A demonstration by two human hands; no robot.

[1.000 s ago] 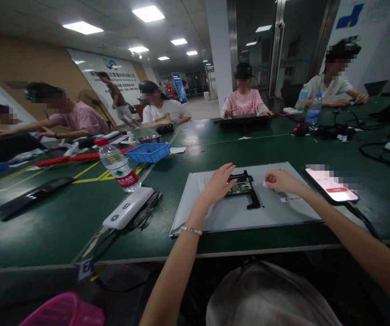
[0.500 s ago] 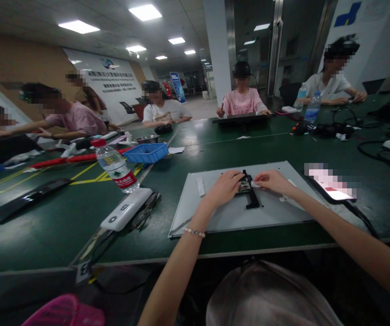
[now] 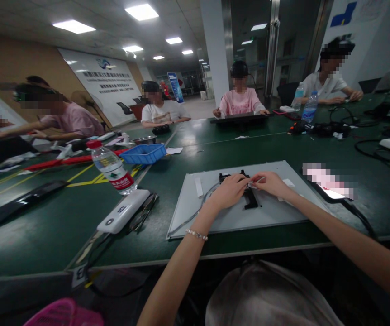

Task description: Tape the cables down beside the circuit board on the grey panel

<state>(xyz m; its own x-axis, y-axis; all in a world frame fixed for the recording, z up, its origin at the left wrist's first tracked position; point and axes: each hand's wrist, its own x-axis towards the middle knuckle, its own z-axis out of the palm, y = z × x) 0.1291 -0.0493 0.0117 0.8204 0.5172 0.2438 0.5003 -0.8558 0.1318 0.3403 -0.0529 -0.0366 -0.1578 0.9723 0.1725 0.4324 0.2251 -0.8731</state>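
A flat light-grey panel (image 3: 273,210) lies on the green table, with a black bracket (image 3: 251,201) on its middle. My left hand (image 3: 230,191) reaches over the bracket, its fingers together near the fingertips of my right hand. My right hand (image 3: 268,182) pinches a small whitish piece (image 3: 253,184) just above the bracket. Whether the left fingers also grip that piece is too small to tell. A grey cable (image 3: 195,216) curves over the panel's left part, below a white strip (image 3: 199,187). My left hand hides part of the bracket.
Left of the panel are a white power bank (image 3: 123,213), a water bottle (image 3: 113,170) and a blue tray (image 3: 144,155). A lit phone (image 3: 330,185) with a cable lies at the right. Several people sit around the green table (image 3: 211,151).
My left hand has moved right, closer to my right hand, and covers the circuit board seen before. More of the grey cable shows on the panel. The view has shifted slightly.
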